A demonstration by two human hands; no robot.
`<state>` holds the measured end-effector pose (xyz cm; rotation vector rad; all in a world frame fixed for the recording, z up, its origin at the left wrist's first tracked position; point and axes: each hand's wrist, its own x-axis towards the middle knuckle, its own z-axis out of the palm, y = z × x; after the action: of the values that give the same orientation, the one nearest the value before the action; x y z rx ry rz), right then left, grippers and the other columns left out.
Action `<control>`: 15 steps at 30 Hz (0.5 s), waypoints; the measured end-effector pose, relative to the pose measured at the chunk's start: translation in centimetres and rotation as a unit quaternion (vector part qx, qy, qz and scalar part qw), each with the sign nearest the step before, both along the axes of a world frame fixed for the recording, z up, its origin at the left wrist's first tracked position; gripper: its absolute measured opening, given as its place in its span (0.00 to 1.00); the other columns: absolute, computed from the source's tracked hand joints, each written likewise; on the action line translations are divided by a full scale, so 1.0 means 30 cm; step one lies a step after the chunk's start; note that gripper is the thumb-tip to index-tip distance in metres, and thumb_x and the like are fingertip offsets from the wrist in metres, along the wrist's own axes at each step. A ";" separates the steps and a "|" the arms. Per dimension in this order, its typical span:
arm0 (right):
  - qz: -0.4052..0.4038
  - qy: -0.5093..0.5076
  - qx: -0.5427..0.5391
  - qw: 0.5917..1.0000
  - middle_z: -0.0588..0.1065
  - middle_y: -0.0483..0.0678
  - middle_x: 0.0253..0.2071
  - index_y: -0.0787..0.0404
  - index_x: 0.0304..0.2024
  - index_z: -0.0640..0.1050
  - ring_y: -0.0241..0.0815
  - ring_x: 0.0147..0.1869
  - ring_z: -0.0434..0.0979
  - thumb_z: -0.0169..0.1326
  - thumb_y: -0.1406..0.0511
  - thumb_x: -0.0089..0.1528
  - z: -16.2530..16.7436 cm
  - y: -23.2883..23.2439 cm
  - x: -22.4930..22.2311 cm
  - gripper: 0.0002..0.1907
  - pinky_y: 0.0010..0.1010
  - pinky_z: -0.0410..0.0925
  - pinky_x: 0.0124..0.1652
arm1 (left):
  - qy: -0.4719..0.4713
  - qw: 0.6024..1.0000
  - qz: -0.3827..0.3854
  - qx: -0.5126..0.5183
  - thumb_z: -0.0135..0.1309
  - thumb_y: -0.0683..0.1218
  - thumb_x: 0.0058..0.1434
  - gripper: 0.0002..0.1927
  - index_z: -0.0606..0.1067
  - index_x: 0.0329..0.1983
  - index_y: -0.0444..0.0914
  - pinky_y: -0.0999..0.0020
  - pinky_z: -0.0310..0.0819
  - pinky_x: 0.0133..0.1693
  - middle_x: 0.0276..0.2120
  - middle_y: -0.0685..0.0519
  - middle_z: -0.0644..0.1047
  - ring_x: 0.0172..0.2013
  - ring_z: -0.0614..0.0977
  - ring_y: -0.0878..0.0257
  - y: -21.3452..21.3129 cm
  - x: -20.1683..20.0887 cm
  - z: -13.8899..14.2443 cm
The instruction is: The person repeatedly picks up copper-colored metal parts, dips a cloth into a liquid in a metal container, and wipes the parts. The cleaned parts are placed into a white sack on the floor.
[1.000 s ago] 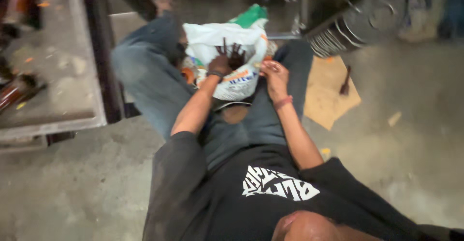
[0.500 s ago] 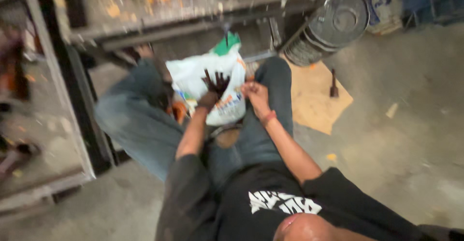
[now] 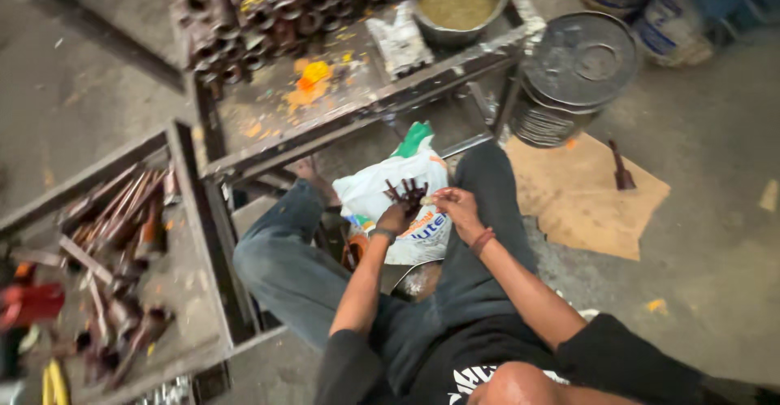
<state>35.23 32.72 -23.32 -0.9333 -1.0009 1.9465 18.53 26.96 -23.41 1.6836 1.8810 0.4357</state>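
Black short-sleeved shirt with white chest print, dark grey-blue trousers, reddish band on right wrist, possibly dark band on left

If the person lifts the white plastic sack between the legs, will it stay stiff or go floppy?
Probably floppy: the white plastic sack is creased and slumped. It looks partly filled, so it may sag unevenly. The left hand already rests on it.
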 end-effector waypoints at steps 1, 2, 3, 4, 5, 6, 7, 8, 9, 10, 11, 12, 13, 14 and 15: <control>-0.001 0.003 0.002 1.000 0.70 0.45 0.24 0.66 0.28 0.72 0.32 0.26 0.68 0.51 0.73 0.47 0.001 -0.004 0.000 0.06 0.19 0.63 0.26 | -0.009 1.000 -0.028 0.010 0.45 0.46 0.48 0.15 0.69 0.39 0.40 0.58 0.66 0.34 0.32 0.42 0.71 0.33 0.72 0.47 -0.004 -0.002 0.061; 0.004 0.007 0.007 1.000 0.70 0.45 0.25 0.66 0.28 0.72 0.32 0.26 0.68 0.50 0.74 0.46 0.003 -0.007 -0.001 0.07 0.19 0.63 0.26 | -0.016 0.999 -0.032 -0.008 0.46 0.47 0.47 0.18 0.67 0.42 0.41 0.58 0.65 0.34 0.34 0.43 0.71 0.33 0.72 0.47 -0.008 -0.005 0.132; 0.011 0.011 0.011 1.000 0.70 0.45 0.26 0.66 0.28 0.72 0.32 0.26 0.68 0.49 0.74 0.46 0.006 -0.009 -0.003 0.07 0.19 0.64 0.27 | -0.024 0.999 -0.033 -0.025 0.46 0.47 0.46 0.21 0.65 0.45 0.42 0.58 0.64 0.35 0.35 0.44 0.71 0.33 0.72 0.48 -0.018 -0.010 0.213; 0.015 0.003 -0.011 1.000 0.70 0.45 0.26 0.66 0.29 0.72 0.32 0.27 0.69 0.49 0.74 0.46 0.010 -0.012 -0.004 0.07 0.19 0.64 0.28 | 0.012 0.999 0.004 0.030 0.48 0.46 0.43 0.23 0.65 0.45 0.41 0.59 0.64 0.35 0.37 0.43 0.69 0.35 0.71 0.48 -0.044 -0.018 0.302; 0.018 -0.006 -0.032 0.999 0.71 0.45 0.27 0.66 0.29 0.72 0.32 0.28 0.70 0.49 0.75 0.46 0.014 -0.014 -0.007 0.07 0.20 0.65 0.29 | 0.050 0.994 0.040 0.084 0.50 0.46 0.40 0.25 0.65 0.44 0.39 0.59 0.64 0.36 0.39 0.42 0.67 0.37 0.70 0.48 -0.078 -0.023 0.394; 0.022 -0.001 -0.036 0.999 0.70 0.46 0.27 0.66 0.29 0.71 0.33 0.29 0.69 0.50 0.75 0.47 0.018 -0.015 -0.009 0.07 0.20 0.64 0.29 | 0.050 0.989 0.079 0.110 0.50 0.46 0.43 0.23 0.64 0.44 0.39 0.60 0.64 0.37 0.39 0.43 0.68 0.38 0.70 0.49 -0.126 -0.026 0.491; 0.025 0.004 -0.041 0.999 0.70 0.47 0.28 0.67 0.30 0.71 0.34 0.29 0.68 0.50 0.75 0.49 0.023 -0.018 -0.011 0.06 0.20 0.64 0.29 | 0.050 0.983 0.115 0.137 0.49 0.47 0.46 0.21 0.64 0.44 0.38 0.61 0.64 0.37 0.39 0.45 0.68 0.39 0.70 0.50 -0.179 -0.029 0.589; 0.031 0.006 -0.047 0.998 0.70 0.47 0.28 0.66 0.29 0.71 0.34 0.30 0.69 0.49 0.75 0.49 0.026 -0.018 -0.015 0.06 0.20 0.65 0.30 | 0.063 0.970 0.154 0.177 0.49 0.47 0.46 0.20 0.64 0.43 0.38 0.62 0.64 0.37 0.37 0.45 0.69 0.38 0.70 0.50 -0.240 -0.038 0.688; 0.038 0.008 -0.054 0.998 0.70 0.46 0.29 0.65 0.29 0.71 0.34 0.31 0.70 0.48 0.74 0.49 0.031 -0.020 -0.016 0.06 0.20 0.65 0.31 | 0.077 0.954 0.192 0.216 0.49 0.46 0.46 0.20 0.64 0.43 0.37 0.64 0.65 0.36 0.35 0.46 0.69 0.37 0.71 0.50 -0.313 -0.045 0.790; 0.037 0.010 -0.071 0.997 0.70 0.46 0.28 0.64 0.28 0.70 0.35 0.31 0.70 0.48 0.75 0.48 0.033 -0.021 -0.022 0.06 0.22 0.66 0.31 | 0.106 0.927 0.223 0.283 0.49 0.45 0.47 0.18 0.65 0.42 0.36 0.66 0.65 0.37 0.36 0.46 0.69 0.37 0.71 0.51 -0.388 -0.050 0.887; 0.034 0.012 -0.087 0.996 0.70 0.46 0.28 0.64 0.27 0.70 0.35 0.31 0.70 0.48 0.75 0.47 0.035 -0.021 -0.026 0.06 0.23 0.66 0.31 | 0.136 0.894 0.249 0.348 0.49 0.43 0.48 0.16 0.65 0.41 0.35 0.67 0.65 0.38 0.37 0.46 0.70 0.38 0.71 0.52 -0.461 -0.048 0.980; 0.049 0.006 -0.079 0.996 0.69 0.46 0.28 0.64 0.28 0.70 0.35 0.31 0.69 0.49 0.75 0.48 0.035 -0.021 -0.031 0.06 0.22 0.65 0.30 | 0.103 0.876 0.303 0.361 0.50 0.41 0.48 0.16 0.66 0.41 0.35 0.69 0.66 0.37 0.35 0.47 0.70 0.37 0.73 0.56 -0.523 -0.043 1.067; 0.060 0.000 -0.071 0.996 0.69 0.46 0.28 0.64 0.28 0.70 0.35 0.31 0.68 0.49 0.75 0.49 0.036 -0.021 -0.039 0.05 0.21 0.64 0.30 | 0.068 0.855 0.351 0.375 0.50 0.40 0.48 0.15 0.66 0.40 0.35 0.71 0.66 0.37 0.33 0.49 0.70 0.35 0.74 0.60 -0.573 -0.037 1.147; 0.066 0.005 -0.079 0.995 0.69 0.47 0.28 0.64 0.28 0.70 0.35 0.31 0.69 0.49 0.76 0.49 0.036 -0.021 -0.046 0.05 0.22 0.65 0.30 | 0.101 0.831 0.380 0.394 0.51 0.38 0.47 0.14 0.67 0.39 0.35 0.73 0.67 0.36 0.33 0.50 0.71 0.34 0.74 0.62 -0.619 -0.024 1.219; 0.070 0.011 -0.089 0.993 0.70 0.47 0.28 0.64 0.27 0.70 0.36 0.31 0.69 0.49 0.76 0.48 0.036 -0.021 -0.058 0.06 0.22 0.65 0.30 | 0.134 0.806 0.406 0.411 0.53 0.37 0.46 0.14 0.67 0.37 0.35 0.74 0.67 0.35 0.32 0.51 0.71 0.34 0.74 0.65 -0.659 -0.009 1.285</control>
<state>33.50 32.10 -22.24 -0.9601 -0.9127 2.1883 18.28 7.20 15.15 1.2942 2.8451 1.6205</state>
